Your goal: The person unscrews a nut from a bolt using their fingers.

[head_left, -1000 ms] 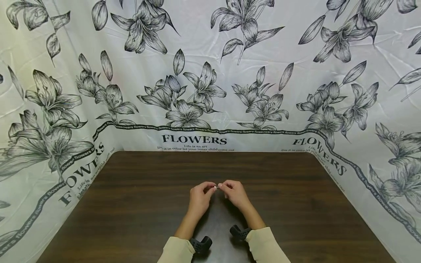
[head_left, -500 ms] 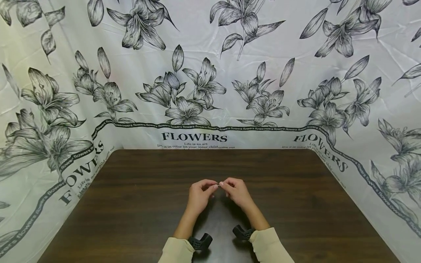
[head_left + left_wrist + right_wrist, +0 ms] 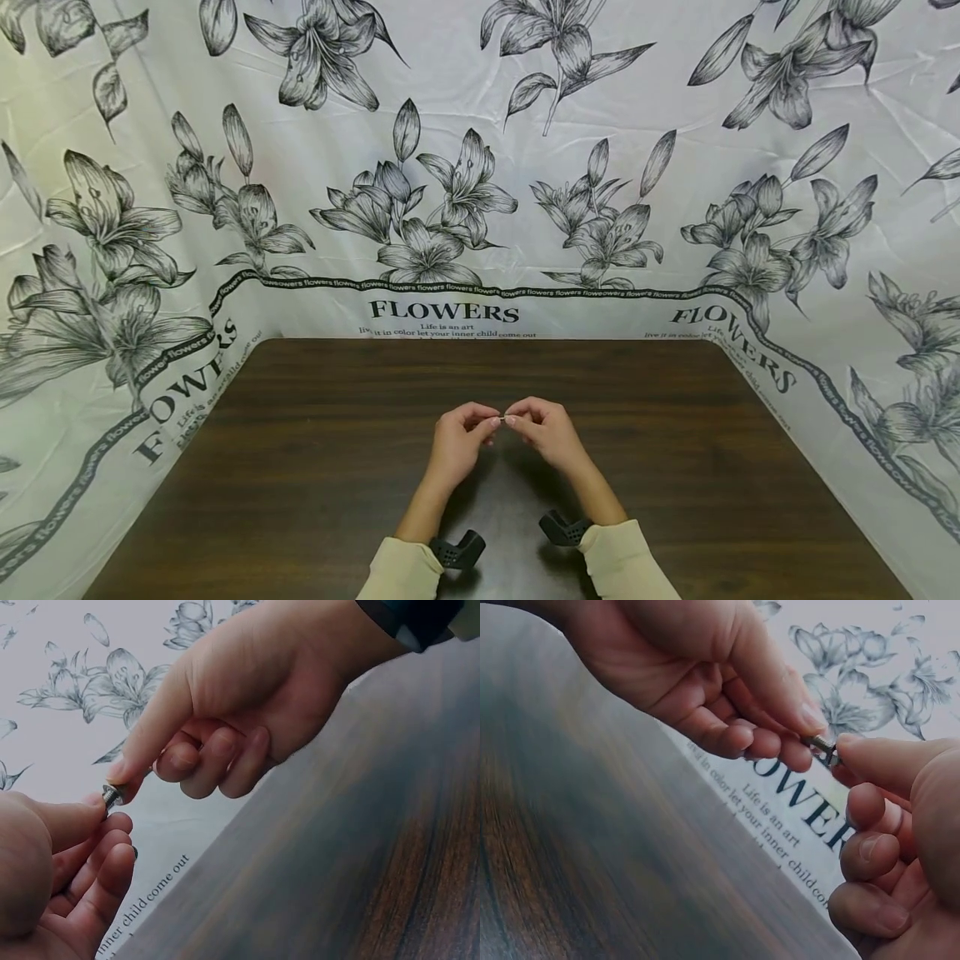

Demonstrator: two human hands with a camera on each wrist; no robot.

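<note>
Between both hands, a small metal bolt point(image 3: 502, 417) is held up over the table. My left hand point(image 3: 455, 446) pinches its threaded end with thumb and fingers. From the other side, my right hand point(image 3: 553, 435) pinches the wider end with thumb and forefinger. The left wrist view shows bare thread on the bolt point(image 3: 112, 796) between the two thumbs. A wider, nut-like part of the bolt point(image 3: 831, 757) shows at the right thumb in the right wrist view. Fingertips hide both ends of it. The remaining fingers of each hand are loosely curled below.
A dark brown wooden table point(image 3: 337, 400) lies under the hands. White cloth point(image 3: 525, 250) printed with black flowers and lettering hangs behind it and along both sides. Black wrist devices point(image 3: 457, 550) sit at the cuffs of the cream sleeves point(image 3: 401, 571).
Both hands have shifted slightly up and to the right in the head view, the right hand more. The pinch on the bolt stays, with its middle showing between the fingertips. The view has tilted slightly.
</note>
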